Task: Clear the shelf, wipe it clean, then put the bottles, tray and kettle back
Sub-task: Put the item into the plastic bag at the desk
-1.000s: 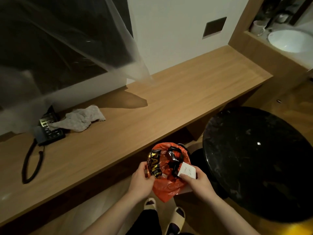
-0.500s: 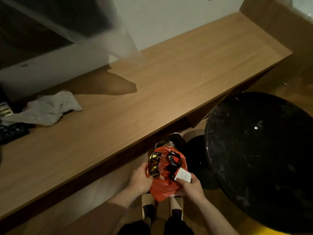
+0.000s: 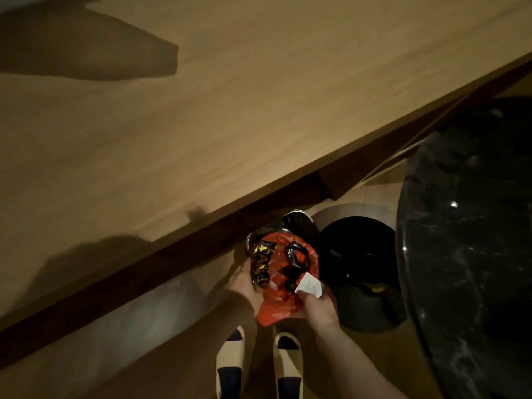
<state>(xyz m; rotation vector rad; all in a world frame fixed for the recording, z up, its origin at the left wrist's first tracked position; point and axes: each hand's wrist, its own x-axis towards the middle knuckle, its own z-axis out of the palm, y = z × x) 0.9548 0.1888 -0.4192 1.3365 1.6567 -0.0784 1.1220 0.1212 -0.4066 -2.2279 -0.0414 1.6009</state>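
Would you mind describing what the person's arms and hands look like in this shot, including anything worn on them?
Both forearms are bare to the bottom edge of the head view, with no sleeves or cuffs showing. The left hand and the right hand wear no gloves, and no watch, bracelet or ring can be made out in the dim light. Fingernails are too small and dark to judge.
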